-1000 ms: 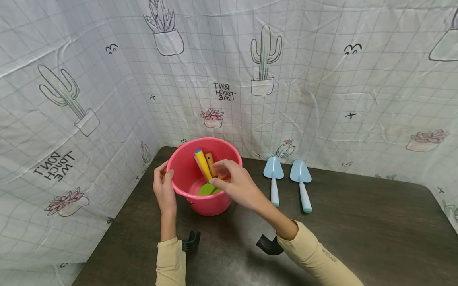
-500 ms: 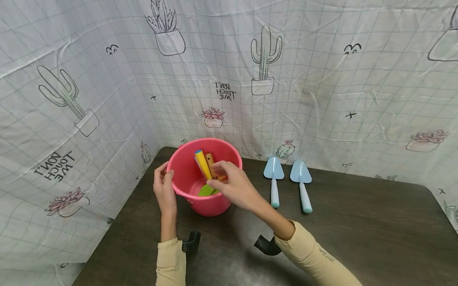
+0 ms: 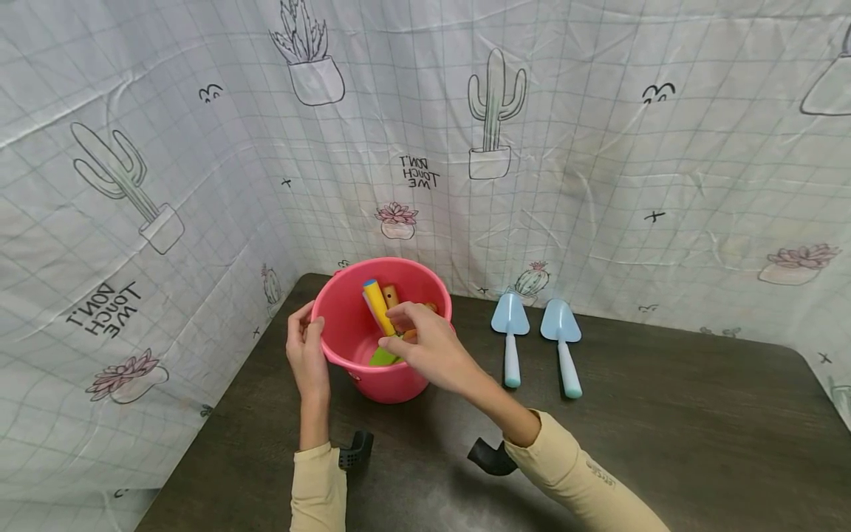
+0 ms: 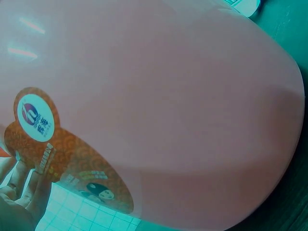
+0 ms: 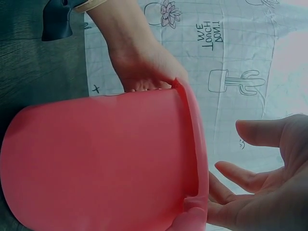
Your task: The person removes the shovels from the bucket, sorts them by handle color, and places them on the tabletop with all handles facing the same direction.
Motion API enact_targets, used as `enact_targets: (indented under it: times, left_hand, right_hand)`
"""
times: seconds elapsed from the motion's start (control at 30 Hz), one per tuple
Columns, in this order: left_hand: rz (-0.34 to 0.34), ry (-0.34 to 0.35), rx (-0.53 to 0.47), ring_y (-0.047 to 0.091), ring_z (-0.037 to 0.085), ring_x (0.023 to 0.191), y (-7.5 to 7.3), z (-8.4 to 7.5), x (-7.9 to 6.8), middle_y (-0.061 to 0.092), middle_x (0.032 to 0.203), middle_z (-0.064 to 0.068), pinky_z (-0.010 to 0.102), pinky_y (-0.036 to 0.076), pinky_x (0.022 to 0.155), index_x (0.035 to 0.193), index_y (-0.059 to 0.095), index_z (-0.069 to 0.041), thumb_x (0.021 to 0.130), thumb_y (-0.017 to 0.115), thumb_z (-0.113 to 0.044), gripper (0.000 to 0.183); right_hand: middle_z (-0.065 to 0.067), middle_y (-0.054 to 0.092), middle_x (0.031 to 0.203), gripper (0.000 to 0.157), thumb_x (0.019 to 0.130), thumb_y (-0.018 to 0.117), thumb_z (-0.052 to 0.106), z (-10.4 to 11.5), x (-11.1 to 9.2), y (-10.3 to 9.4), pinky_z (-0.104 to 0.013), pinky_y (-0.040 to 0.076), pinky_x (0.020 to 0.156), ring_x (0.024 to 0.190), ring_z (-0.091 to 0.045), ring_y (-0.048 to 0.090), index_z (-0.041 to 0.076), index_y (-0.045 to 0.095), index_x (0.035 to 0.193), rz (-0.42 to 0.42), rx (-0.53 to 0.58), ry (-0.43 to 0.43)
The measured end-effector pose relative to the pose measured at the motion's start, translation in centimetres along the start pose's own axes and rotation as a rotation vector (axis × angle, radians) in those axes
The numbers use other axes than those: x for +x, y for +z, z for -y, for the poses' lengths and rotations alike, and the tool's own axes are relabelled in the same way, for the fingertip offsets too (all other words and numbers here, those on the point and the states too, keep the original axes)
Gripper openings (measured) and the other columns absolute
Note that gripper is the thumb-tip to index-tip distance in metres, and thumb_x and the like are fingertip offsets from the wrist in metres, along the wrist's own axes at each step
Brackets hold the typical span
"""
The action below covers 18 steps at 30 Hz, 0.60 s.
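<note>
A pink bucket (image 3: 388, 386) stands upright on the dark table. My left hand (image 3: 309, 356) grips its left rim, thumb inside and fingers outside. In the left wrist view, those fingers (image 4: 32, 190) lie beside an orange sticker (image 4: 91, 173) on the bucket wall. Over the bucket's right rim reaches my right hand (image 3: 435, 347). The right wrist view shows its thumb and fingers spread apart, holding nothing. Inside the bucket lean a yellow handle (image 3: 377, 307) with a blue end and a tan handle (image 3: 391, 297) with a hole. Below them lies a flat green piece (image 3: 383, 355), partly hidden by my right hand.
Two light-blue trowels, one on the left (image 3: 510, 336) and one on the right (image 3: 561, 343), lie on the table right of the bucket. A white patterned curtain (image 3: 585, 170) hangs behind and left of the table (image 3: 671, 399). Black wrist mounts stick out near both sleeves.
My right hand has shifted slightly left over the bucket. My left hand, the bucket and both trowels keep their places.
</note>
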<state>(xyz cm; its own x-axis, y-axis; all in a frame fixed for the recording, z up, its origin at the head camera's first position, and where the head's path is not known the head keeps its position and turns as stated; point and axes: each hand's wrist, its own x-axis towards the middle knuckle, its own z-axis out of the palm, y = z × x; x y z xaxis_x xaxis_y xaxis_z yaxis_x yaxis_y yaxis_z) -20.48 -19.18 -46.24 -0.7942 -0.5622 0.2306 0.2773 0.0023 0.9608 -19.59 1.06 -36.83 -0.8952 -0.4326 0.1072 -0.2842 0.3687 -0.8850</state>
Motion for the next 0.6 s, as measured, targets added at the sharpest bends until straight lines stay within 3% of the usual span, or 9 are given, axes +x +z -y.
enact_targets:
  times: [0.6]
  left_hand:
    - [0.0,-0.001,-0.001,0.058,0.034,0.118,0.07,-0.09,0.02,0.061,0.13,0.015,0.027,0.054,0.094,0.137,0.058,-0.003,0.101,0.052,-0.014,0.038]
  right_hand:
    - [-0.012,0.063,0.132,0.049,0.091,0.075,0.017,0.11,0.83,0.26,-0.04,0.058,0.09,0.119,-0.032,0.061,0.0,0.06,0.135,0.02,-0.007,-0.006]
